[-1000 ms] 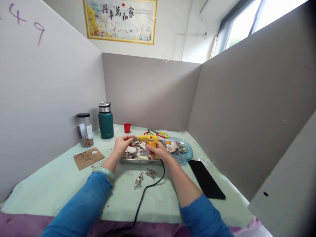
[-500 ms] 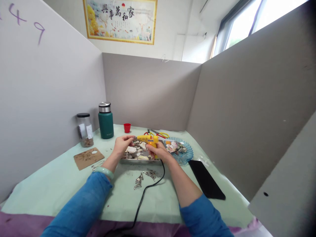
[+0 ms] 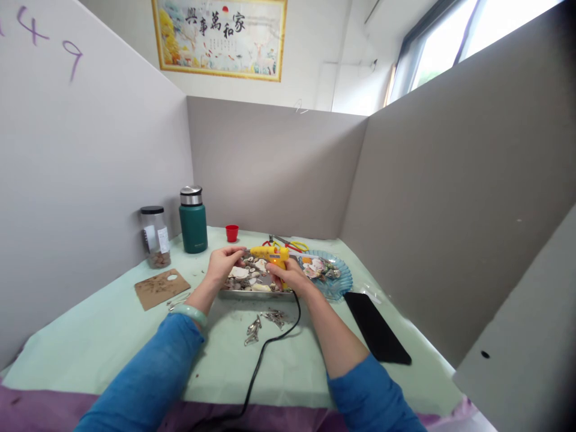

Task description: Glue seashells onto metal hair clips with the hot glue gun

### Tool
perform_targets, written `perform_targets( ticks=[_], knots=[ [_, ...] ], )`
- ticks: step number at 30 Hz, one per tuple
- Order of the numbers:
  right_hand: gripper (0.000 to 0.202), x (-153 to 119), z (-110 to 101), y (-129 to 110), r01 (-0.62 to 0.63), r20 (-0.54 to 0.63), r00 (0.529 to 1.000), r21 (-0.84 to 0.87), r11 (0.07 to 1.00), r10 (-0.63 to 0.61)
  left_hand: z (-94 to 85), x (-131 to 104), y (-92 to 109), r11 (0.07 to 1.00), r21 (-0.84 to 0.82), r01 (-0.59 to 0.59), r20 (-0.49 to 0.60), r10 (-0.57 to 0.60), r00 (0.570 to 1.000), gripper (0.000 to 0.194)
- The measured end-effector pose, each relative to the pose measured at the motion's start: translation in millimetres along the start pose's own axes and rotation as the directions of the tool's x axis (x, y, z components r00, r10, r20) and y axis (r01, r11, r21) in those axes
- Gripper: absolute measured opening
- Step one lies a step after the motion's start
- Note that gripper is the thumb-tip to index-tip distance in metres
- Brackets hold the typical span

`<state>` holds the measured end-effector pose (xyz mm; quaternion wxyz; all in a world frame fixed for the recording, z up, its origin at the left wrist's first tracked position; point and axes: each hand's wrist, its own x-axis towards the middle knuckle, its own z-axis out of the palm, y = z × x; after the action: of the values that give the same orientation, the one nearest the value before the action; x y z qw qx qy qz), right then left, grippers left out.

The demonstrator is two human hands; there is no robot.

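A yellow hot glue gun (image 3: 270, 252) is in my right hand (image 3: 291, 276), its nozzle aimed left and a pale glue stick showing at its back end. My left hand (image 3: 222, 264) is closed in a pinch right at the nozzle tip; whatever its fingers hold is too small to make out. Both hands are above a metal tray (image 3: 256, 294) full of shells and small stones (image 3: 240, 273). From the gun's handle a black cord (image 3: 263, 354) runs down over the table's front edge. Small metal clips (image 3: 253, 330) lie in front of the tray.
Right of the tray stands a blue scalloped plate (image 3: 345, 279) with shell pieces; a black slab (image 3: 377, 327) lies nearer. Pliers (image 3: 294, 245) and a red cup (image 3: 231, 233) are behind. On the left are a green bottle (image 3: 193, 225), a jar (image 3: 155, 237) and a brown card (image 3: 157, 291).
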<state>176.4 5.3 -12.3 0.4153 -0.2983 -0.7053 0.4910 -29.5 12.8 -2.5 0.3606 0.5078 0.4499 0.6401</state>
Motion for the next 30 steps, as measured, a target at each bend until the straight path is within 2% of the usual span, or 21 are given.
perform_targets(
  ticks=[5,15,30],
  knots=[
    [0.037,0.4,-0.2,0.7,0.0,-0.03,1.0,-0.01,1.0,-0.001,-0.7,2.7,-4.2,1.0,0.02,-0.019,0.011,0.018,1.0,0.034],
    [0.037,-0.7,-1.2,-1.0,0.004,-0.017,1.0,-0.018,1.0,-0.004,-0.6,1.8,-2.9,1.0,0.003,-0.004,-0.012,0.004,1.0,0.033],
    [0.037,-0.5,-0.4,-0.8,0.009,-0.02,1.0,-0.027,1.0,-0.01,-1.2,4.0,-7.8,1.0,0.027,-0.011,0.021,0.011,1.0,0.032]
  ],
)
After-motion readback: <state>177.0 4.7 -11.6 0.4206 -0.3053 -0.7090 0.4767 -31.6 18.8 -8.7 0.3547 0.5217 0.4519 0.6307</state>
